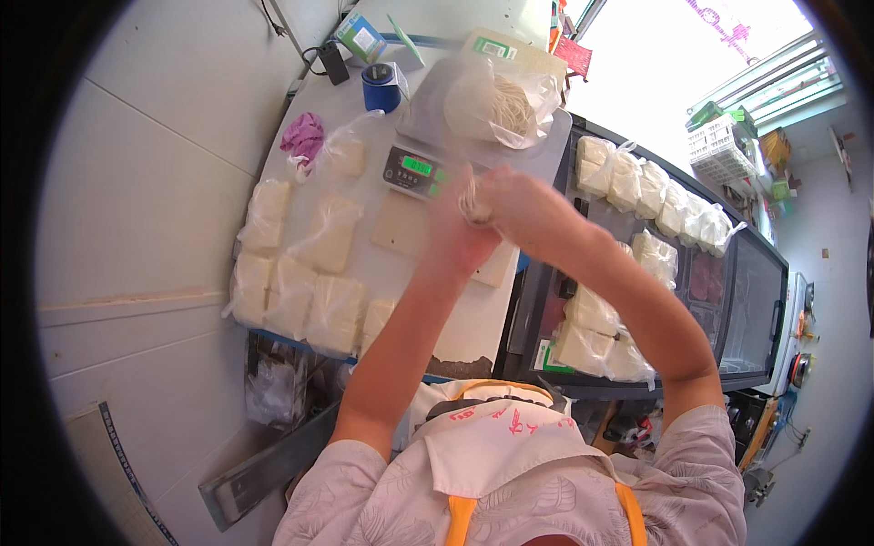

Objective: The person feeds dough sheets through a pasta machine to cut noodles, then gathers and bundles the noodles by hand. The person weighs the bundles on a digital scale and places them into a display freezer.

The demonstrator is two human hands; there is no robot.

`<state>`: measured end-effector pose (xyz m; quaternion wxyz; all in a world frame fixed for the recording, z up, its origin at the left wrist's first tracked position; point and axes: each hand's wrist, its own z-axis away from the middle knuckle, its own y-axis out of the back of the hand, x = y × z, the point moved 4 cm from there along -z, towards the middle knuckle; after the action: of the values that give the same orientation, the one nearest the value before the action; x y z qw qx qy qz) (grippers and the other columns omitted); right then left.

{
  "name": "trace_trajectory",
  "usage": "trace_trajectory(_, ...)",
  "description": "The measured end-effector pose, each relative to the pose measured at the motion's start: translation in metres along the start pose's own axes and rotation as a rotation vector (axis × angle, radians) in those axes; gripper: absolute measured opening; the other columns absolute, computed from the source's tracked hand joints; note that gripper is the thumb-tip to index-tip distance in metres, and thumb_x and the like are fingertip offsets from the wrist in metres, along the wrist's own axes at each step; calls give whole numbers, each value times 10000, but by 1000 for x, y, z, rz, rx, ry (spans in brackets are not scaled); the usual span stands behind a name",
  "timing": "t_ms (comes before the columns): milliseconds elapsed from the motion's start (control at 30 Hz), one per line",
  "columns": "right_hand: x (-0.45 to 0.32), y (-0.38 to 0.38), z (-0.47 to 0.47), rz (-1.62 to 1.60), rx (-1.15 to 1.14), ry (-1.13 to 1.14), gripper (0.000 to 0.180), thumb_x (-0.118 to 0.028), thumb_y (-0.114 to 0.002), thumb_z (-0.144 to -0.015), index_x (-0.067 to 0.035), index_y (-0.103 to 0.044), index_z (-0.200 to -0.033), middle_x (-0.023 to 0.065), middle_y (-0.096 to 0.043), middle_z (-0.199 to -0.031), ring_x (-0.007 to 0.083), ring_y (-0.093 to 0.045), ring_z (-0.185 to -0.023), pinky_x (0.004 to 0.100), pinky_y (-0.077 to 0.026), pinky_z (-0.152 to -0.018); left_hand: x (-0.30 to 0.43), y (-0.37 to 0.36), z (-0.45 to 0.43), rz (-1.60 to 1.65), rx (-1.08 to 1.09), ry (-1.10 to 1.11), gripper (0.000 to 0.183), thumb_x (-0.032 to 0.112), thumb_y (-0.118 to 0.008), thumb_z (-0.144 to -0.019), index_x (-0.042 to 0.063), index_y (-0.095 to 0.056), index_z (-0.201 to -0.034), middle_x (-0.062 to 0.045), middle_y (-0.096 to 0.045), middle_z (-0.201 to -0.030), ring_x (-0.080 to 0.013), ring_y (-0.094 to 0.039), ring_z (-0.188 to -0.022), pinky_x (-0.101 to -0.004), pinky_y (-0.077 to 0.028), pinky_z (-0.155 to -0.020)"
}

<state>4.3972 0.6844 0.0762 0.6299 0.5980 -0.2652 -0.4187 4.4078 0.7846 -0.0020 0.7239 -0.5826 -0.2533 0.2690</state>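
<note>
Blurred by motion, my left hand (461,228) and my right hand (515,201) meet in front of the digital scale. Between them is a small pale bundle of noodle strands (474,203), gripped by both. Just beyond my hands, the scale's display panel (414,170) glows green. On its metal pan (427,112) rests an open clear plastic bag (546,123) with pale noodles (511,109) in it. A light flat board (397,222) lies beneath my wrists, partly hidden by them.
Bagged pale blocks (334,310) crowd the table's left side, near a purple cloth (302,136) and a blue round container (381,89). More bagged blocks (649,188) stand on the dark glass-topped cabinet (751,300) to the right. A wall bounds the left.
</note>
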Motion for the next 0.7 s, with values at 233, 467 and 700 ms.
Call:
trace_trajectory(233, 28, 77, -30, -451, 172, -239, 273, -218, -717, -905, 1, -744, -1066, 205, -750, -970, 397, -719, -960, 472, -554, -899, -21, 49, 47, 194, 139, -13, 354, 349, -562, -1080, 34, -719, -1041, -168, -737, -1053, -356, -683, -1129, -547, -536, -1060)
trace_trajectory(467, 138, 10, -114, -139, 382, -621, 332, -339, -763, -829, -34, -791, -958, 228, -768, -997, 412, -739, -968, 493, -576, -847, -37, 34, 45, 63, 111, 77, 341, 353, -597, -1061, 50, -733, -983, -164, -748, -985, -369, -719, -1055, -582, -553, -1044)
trace_trajectory(700, 154, 29, -108, -298, 416, -555, 286, -295, -921, -687, -54, -815, -799, 147, -780, -817, 324, -760, -818, 426, -590, -784, -44, 46, 56, -11, 190, 88, 328, 350, -576, -1069, 66, -707, -970, -150, -714, -975, -351, -706, -1029, -568, -569, -997)
